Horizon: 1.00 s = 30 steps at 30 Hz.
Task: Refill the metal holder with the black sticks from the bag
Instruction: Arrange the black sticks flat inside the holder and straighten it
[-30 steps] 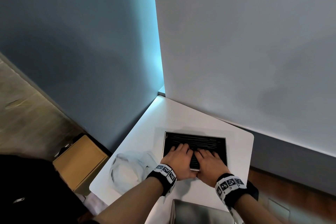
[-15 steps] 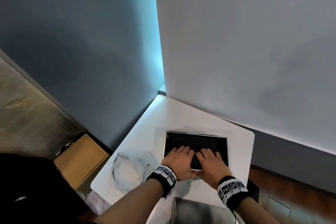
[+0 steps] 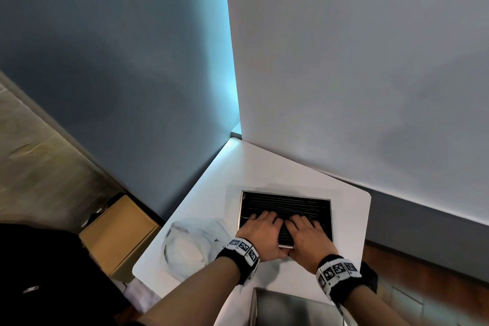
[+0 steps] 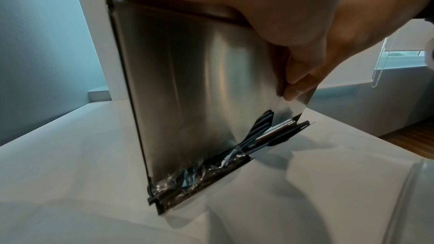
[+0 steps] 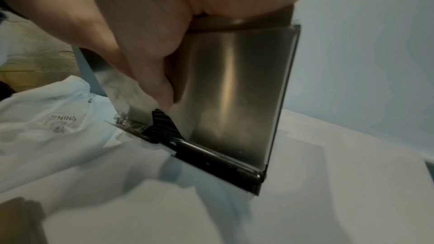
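Note:
The metal holder (image 3: 284,194) stands upright on the white table (image 3: 264,167), its open top packed with black sticks (image 3: 285,204). My left hand (image 3: 264,222) and right hand (image 3: 301,223) lie side by side on the sticks, fingers pressing down. Both thumbs reach down the steel front wall (image 4: 187,90) and meet near its middle. At the bottom slot, black sticks (image 4: 263,127) show through a cut-out, some in clear wrap. The right wrist view shows the same wall (image 5: 234,90) and slot sticks (image 5: 164,123). The plastic bag (image 3: 190,241) lies crumpled left of the holder.
A second metal piece (image 3: 285,307) lies at the table's near edge below my wrists. Walls close off the table's back and left. A cardboard box (image 3: 119,233) sits on the floor to the left. The bag (image 5: 47,118) covers the table's left part.
Both hands stay pressed on the sticks in the holder's top. Only the head view has shifted slightly.

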Available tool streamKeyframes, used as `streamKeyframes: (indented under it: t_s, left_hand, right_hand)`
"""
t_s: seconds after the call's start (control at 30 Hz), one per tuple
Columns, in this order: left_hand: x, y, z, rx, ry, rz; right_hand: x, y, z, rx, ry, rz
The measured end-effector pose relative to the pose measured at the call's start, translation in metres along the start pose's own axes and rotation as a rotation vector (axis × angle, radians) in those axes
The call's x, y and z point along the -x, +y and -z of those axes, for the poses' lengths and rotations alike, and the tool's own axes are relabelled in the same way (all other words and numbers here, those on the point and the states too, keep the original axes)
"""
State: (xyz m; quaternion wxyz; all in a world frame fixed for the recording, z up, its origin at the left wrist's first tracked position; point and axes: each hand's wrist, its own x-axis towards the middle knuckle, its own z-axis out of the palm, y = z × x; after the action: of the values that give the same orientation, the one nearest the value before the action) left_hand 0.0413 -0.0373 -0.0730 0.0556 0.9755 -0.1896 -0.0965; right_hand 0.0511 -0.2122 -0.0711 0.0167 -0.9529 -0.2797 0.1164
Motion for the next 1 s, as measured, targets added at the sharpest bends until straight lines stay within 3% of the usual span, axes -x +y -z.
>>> streamKeyframes:
  t_s: [0.27,0.7,1.0]
  left_hand:
    - [0.0030,-0.0016,-0.0019,-0.030,0.065,-0.048]
    - [0.0008,-0.0011,0.0009,-0.014,0.031,-0.033]
    - [0.0004,-0.0002,0.0034,0.004,0.016,0.008]
  right_hand:
    - [0.0025,0.0003,0.0018,0.034,0.058,0.017]
    - [-0.0002,0.0021,-0.0008,0.015,0.032,0.026]
    - [0.0031,0.0008,0.0056,-0.004,0.090,0.040]
